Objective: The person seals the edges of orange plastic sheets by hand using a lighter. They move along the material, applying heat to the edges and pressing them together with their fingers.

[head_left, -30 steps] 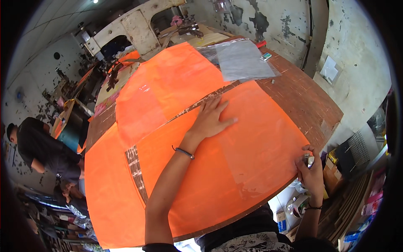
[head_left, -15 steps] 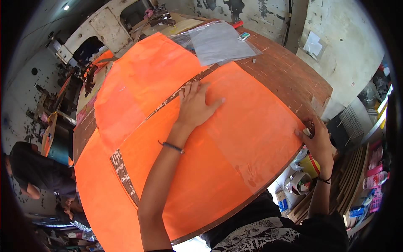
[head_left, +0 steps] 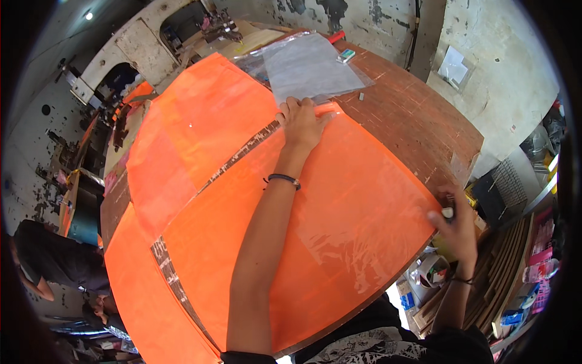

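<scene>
A clear plastic sheet (head_left: 364, 224) covers part of an orange cloth panel (head_left: 212, 255) in front of me. It looks wrinkled near the right end. My left hand (head_left: 301, 127) rests at the panel's far corner, fingers bent over the edge and thumb apart, beside a small fold of the sheet. At the right corner, my right hand (head_left: 459, 227) has curled fingers around a small white piece (head_left: 447, 212), its kind too small to tell. The right thumb sticks out toward the sheet, and the hand is slightly blurred.
Another orange panel (head_left: 200, 109) lies beyond a narrow gap. Grey-clear plastic sheets (head_left: 312, 64) and a small green-white box (head_left: 346, 56) lie on the scuffed brown tabletop (head_left: 412, 115). Boards (head_left: 485, 273) and a bucket (head_left: 431, 270) stand at right. A person (head_left: 57, 255) bends at left.
My left hand has slid away from me and right, to the panel's far corner. My right hand has shifted slightly down, its thumb now extended. The plastic shows more wrinkles.
</scene>
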Tool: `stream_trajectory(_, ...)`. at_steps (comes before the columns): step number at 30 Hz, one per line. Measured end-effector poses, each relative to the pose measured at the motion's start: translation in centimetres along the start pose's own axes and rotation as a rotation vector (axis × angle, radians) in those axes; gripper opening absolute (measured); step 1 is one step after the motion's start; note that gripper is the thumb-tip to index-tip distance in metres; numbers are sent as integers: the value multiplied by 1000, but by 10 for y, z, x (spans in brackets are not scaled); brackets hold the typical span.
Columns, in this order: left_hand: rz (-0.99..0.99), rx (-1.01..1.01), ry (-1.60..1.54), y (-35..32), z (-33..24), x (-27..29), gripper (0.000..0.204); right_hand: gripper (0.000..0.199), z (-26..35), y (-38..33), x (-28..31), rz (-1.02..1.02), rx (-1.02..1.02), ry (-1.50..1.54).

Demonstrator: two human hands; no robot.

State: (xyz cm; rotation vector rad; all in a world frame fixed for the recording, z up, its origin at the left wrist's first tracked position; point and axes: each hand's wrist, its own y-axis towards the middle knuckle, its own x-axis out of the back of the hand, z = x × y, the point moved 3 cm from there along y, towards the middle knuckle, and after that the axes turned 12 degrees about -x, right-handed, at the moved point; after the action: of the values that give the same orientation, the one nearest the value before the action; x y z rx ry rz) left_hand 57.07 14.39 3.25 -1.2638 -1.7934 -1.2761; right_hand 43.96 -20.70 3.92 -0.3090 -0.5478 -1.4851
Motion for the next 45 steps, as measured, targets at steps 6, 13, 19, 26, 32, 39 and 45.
stream_trajectory(6, -9, -118, -474, 17, 30, 23, 47, 38, 64, 71, 11, -11, 92, 283)
stream_trajectory(13, 183, 31, -591, 14, 13, 48, 36, 46, 81, 193, -94, 385, 413, -130)
stream_trajectory(19, 193, 19, -655, 19, 35, 37, 39, 38, 81, 200, -142, 567, 281, 51)
stream_trajectory(26, 59, -51, -793, 26, 31, 25, 39, 36, 74, 203, -144, 571, 210, 85)
stream_trajectory(32, -3, 35, -762, 23, 29, 21, 37, 38, 70, 202, -142, 603, 179, 85)
stream_trajectory(39, -1, 8, -785, 24, 38, 17, 34, 42, 69, 201, -138, 564, 61, 83)
stream_trajectory(45, 10, 28, -844, 21, 33, 19, 34, 43, 68, 198, -137, 539, 57, 96)
